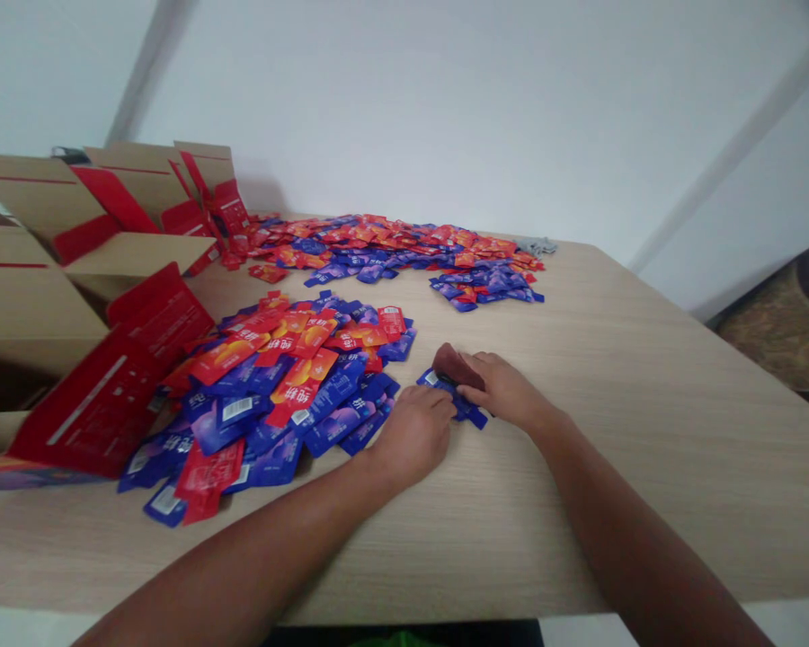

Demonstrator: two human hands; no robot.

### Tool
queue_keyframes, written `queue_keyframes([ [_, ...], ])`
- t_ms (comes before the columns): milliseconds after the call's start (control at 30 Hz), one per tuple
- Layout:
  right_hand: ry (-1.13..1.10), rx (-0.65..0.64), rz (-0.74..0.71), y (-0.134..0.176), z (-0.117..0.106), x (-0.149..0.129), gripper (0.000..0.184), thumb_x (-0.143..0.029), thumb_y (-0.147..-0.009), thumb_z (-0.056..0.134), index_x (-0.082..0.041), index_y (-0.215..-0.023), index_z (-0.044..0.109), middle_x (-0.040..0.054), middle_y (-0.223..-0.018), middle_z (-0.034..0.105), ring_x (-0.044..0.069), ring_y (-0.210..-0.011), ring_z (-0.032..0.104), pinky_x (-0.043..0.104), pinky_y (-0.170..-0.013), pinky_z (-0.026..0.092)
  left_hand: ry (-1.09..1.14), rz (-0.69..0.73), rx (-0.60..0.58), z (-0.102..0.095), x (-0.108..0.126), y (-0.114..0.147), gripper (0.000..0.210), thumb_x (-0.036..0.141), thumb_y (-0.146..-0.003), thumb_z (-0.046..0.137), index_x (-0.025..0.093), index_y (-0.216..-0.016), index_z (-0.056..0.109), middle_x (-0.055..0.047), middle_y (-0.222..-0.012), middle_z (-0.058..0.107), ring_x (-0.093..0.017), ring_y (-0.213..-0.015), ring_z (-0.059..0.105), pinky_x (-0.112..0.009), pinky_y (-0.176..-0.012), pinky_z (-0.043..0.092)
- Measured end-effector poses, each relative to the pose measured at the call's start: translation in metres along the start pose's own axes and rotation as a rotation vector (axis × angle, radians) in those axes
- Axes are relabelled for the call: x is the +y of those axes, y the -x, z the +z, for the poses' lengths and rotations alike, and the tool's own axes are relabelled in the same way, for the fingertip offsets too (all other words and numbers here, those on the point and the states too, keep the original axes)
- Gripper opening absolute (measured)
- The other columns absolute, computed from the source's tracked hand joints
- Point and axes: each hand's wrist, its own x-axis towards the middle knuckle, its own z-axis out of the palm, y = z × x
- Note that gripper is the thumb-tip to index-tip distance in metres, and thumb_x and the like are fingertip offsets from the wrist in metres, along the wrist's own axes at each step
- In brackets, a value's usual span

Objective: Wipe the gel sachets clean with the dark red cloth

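Note:
My left hand (pixel 414 436) is closed at the near left edge of a small blue packet (pixel 473 415) lying on the table, its fingers curled against it. Over the same packet, my right hand (pixel 509 391) grips a brownish-red flat piece (pixel 457 364) between thumb and fingers; the piece stands tilted up, and its exact kind is not clear. Part of the blue packet is covered by both hands. Just left of my left hand spreads a heap of orange-red and blue packets (pixel 303 359) with printed fronts and barcodes.
Open cardboard boxes (pixel 27 288) with red flaps stand at the left, one flap (pixel 108 395) leaning beside the heap. More packets (pixel 391 238) lie along the back by the white wall (pixel 445 108). A small grey bundle (pixel 537 244) sits at their right end on the wooden table (pixel 647 431).

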Motion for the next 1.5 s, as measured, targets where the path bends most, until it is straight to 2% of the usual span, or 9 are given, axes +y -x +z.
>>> queue_keyframes([
  [167,0.024,0.059,-0.019,-0.004,0.009,-0.003,0.060,-0.019,-0.091,0.063,-0.020,-0.151,0.056,0.0132,-0.138,0.069,0.031,-0.124,0.062,0.046,-0.111,0.046,-0.125,-0.063,0.048,-0.001,-0.014,-0.003,0.043,0.006,-0.088,0.055,0.017,-0.128,0.067,-0.014,-0.141,0.065,-0.029,-0.140,0.051,-0.050,-0.123,0.037],
  [433,-0.005,0.292,0.248,-0.006,0.017,0.010,0.061,-0.021,-0.089,0.062,-0.015,-0.149,0.056,0.0184,-0.133,0.072,0.034,-0.117,0.069,0.050,-0.105,0.053,-0.227,-0.148,-0.036,-0.012,-0.003,-0.001,0.017,0.023,-0.094,0.058,0.021,-0.107,0.069,-0.012,-0.111,0.066,-0.031,-0.109,0.060,-0.048,-0.094,0.049],
  [600,-0.295,0.541,0.427,0.001,0.000,0.006,0.044,-0.031,-0.086,0.068,-0.020,-0.129,0.065,0.0082,-0.110,0.077,0.028,-0.095,0.073,0.041,-0.085,0.059,-0.185,-0.116,-0.017,-0.012,-0.003,0.000,0.016,0.029,-0.091,0.065,0.020,-0.104,0.068,-0.012,-0.112,0.065,-0.030,-0.112,0.059,-0.046,-0.099,0.048],
  [733,-0.588,0.257,0.388,0.007,-0.016,-0.006,0.030,-0.034,-0.087,0.067,-0.022,-0.115,0.069,0.0013,-0.092,0.075,0.022,-0.076,0.069,0.032,-0.067,0.056,-0.200,-0.138,-0.024,-0.008,-0.004,-0.001,0.020,0.035,-0.096,0.062,0.018,-0.105,0.068,-0.012,-0.108,0.066,-0.030,-0.106,0.060,-0.046,-0.094,0.049],
  [833,-0.538,0.008,0.260,0.009,-0.014,-0.017,0.025,-0.028,-0.084,0.070,-0.023,-0.108,0.074,0.0019,-0.094,0.073,0.023,-0.082,0.069,0.033,-0.071,0.057,-0.227,-0.179,-0.004,-0.008,-0.003,-0.001,0.028,0.044,-0.098,0.062,0.019,-0.109,0.069,-0.013,-0.111,0.067,-0.031,-0.107,0.060,-0.047,-0.093,0.048],
  [967,-0.232,0.048,0.134,0.008,-0.003,-0.027,0.030,-0.021,-0.091,0.067,-0.025,-0.118,0.076,0.0077,-0.111,0.069,0.026,-0.100,0.067,0.040,-0.092,0.056,-0.222,-0.193,-0.007,-0.010,0.000,0.001,0.034,0.051,-0.099,0.061,0.021,-0.111,0.069,-0.012,-0.114,0.066,-0.031,-0.109,0.059,-0.047,-0.095,0.047],
  [1167,-0.125,0.000,-0.024,0.008,0.002,-0.031,0.082,-0.041,-0.094,0.076,-0.028,-0.165,0.037,0.0138,-0.139,0.057,0.033,-0.128,0.056,0.048,-0.110,0.047,-0.242,-0.225,-0.008,-0.009,0.004,0.001,0.028,0.046,-0.101,0.058,0.021,-0.108,0.070,-0.012,-0.113,0.066,-0.032,-0.109,0.058,-0.047,-0.093,0.047],
  [1333,-0.023,-0.008,0.037,0.005,0.007,-0.022,0.060,-0.041,-0.098,0.070,-0.026,-0.154,0.052,0.0134,-0.126,0.061,0.030,-0.114,0.060,0.043,-0.099,0.051,-0.247,-0.217,-0.014,-0.009,0.004,0.001,0.030,0.046,-0.100,0.058,0.022,-0.112,0.071,-0.013,-0.117,0.066,-0.032,-0.113,0.058,-0.048,-0.094,0.046],
  [1500,0.073,0.062,0.110,-0.006,0.018,-0.007,0.065,-0.034,-0.100,0.064,-0.015,-0.159,0.042,0.0194,-0.131,0.067,0.035,-0.122,0.061,0.047,-0.106,0.047,-0.231,-0.199,-0.022,-0.008,0.003,0.000,0.027,0.041,-0.100,0.060,0.021,-0.115,0.071,-0.012,-0.122,0.067,-0.032,-0.116,0.058,-0.047,-0.096,0.046],
])
